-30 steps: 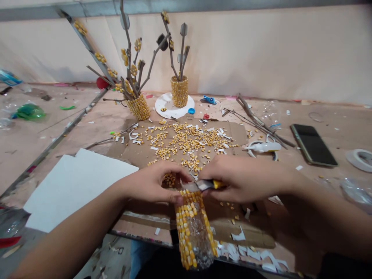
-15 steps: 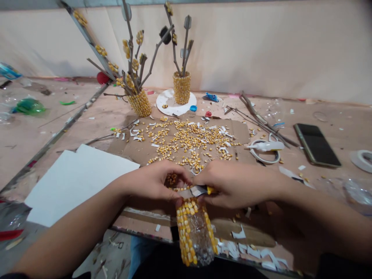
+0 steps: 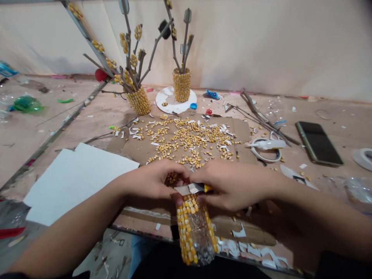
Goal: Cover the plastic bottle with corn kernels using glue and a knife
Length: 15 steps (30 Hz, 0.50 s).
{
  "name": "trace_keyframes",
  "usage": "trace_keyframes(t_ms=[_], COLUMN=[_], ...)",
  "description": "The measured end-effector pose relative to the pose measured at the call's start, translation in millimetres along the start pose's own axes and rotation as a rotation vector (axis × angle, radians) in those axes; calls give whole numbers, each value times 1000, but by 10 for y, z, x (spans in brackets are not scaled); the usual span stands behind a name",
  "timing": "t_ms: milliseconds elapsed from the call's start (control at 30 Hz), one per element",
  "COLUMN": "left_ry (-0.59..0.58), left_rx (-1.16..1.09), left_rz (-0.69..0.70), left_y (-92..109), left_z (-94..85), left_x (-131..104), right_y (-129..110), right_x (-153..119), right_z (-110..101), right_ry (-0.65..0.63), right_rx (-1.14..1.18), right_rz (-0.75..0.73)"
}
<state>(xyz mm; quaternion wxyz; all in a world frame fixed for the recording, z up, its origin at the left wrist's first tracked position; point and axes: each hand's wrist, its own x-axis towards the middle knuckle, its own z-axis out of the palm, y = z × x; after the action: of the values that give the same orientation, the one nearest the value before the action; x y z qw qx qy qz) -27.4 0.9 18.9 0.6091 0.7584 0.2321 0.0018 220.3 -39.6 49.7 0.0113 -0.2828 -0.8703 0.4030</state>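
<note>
In the head view a clear plastic bottle [image 3: 200,236], partly covered with corn kernels [image 3: 186,234] in rows, stands out over the table's front edge. My left hand [image 3: 155,180] is closed around its upper end, thumb near the rim. My right hand [image 3: 232,182] is closed on a utility knife [image 3: 190,189] with a yellow part showing at the fingers. Its blade lies across the top of the bottle, pointing left toward my left thumb. Whether the edge cuts into the plastic I cannot tell, and some fingertips are hidden behind the bottle.
Loose kernels and white scraps cover the cardboard [image 3: 136,151] ahead. Two kernel-covered pots with twigs [image 3: 138,101] stand behind, one on a white disc [image 3: 165,105]. White sheets [image 3: 78,182] lie left; a glue bottle [image 3: 269,144], tape roll [image 3: 363,157] and phone [image 3: 319,143] lie right.
The knife blade has shifted slightly to the left across the bottle's top, and more of it shows. Both hands keep their grips; the whole view has moved a little.
</note>
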Motion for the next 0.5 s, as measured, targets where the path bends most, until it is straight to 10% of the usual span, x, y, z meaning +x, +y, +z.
trace_keyframes(t_ms=[500], left_ry=[11], left_rx=[15], left_rz=[12], left_y=[-6], left_z=[-15], left_x=[6], right_y=[91], right_x=[-66], right_z=[-161], right_ry=[100], right_rx=[104], right_rz=[-52])
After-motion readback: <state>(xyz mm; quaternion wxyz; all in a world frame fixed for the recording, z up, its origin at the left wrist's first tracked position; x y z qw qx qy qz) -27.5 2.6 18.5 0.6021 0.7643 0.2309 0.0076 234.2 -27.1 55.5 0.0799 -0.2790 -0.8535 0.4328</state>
